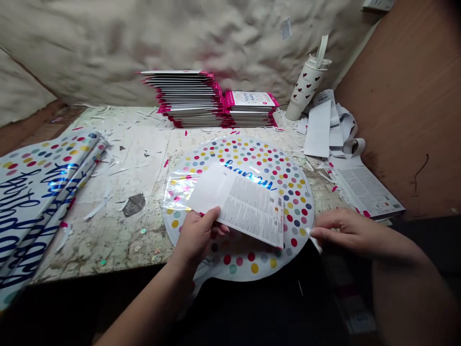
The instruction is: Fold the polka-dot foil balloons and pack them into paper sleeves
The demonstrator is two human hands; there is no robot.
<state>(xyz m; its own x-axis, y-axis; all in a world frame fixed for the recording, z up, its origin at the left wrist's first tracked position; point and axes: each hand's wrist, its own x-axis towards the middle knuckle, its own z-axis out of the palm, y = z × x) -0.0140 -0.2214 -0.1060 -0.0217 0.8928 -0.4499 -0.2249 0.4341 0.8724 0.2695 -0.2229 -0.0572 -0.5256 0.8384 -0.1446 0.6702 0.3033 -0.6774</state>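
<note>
My left hand [199,231] is closed on the lower edge of a printed card [248,206], thumb on top. The card is white, with dense small print on its right part, and is tilted above a flat round foil balloon [298,206]. The balloon has coloured dots and blue lettering, partly covered by the card. Its narrow neck points down toward me, past the table edge. At the balloon's right edge, my right hand [345,230] is closed in a pinch on a small white strip [317,244], mostly hidden by the fingers.
Pink-edged card packs form a tall stack [190,98] and a shorter stack [251,110] at the back. A tumbler [308,89] stands right of them, beside white strips [319,129] and a printed sheet [367,187]. More flat balloons [46,187] lie left; paper scraps litter the table [137,149].
</note>
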